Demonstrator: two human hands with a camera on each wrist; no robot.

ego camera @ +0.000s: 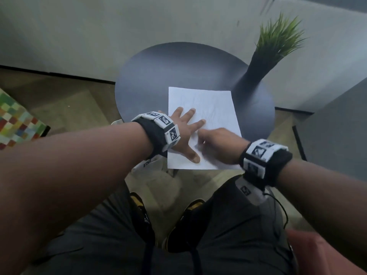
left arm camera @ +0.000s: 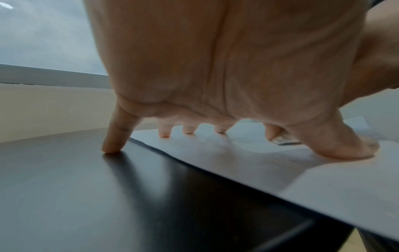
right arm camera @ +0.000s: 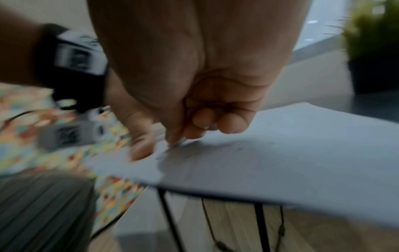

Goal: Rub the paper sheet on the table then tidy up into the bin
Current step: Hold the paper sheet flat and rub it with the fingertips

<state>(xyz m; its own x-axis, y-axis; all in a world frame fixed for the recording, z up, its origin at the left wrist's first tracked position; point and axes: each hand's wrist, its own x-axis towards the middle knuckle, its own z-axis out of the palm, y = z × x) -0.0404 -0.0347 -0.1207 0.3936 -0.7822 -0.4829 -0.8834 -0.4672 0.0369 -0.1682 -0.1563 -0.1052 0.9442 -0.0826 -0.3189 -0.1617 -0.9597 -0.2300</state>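
Left hand spread flat on paper sheet — right hand curled, pinching something small.

Dim, flat, greyish light throughout. The dark surface shows soft glare and a finger's shadow toward 5 o'clock. The right wrist view is motion-blurred; edges bend in all views.

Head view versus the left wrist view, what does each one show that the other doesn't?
Only the head view shows the black vase of green grass, the right hand and the colourful checkered cushion. Only the left wrist view shows the left hand's fingertips, the little finger touching bare tabletop. Both show the left hand spread on the white paper sheet on the round dark table.
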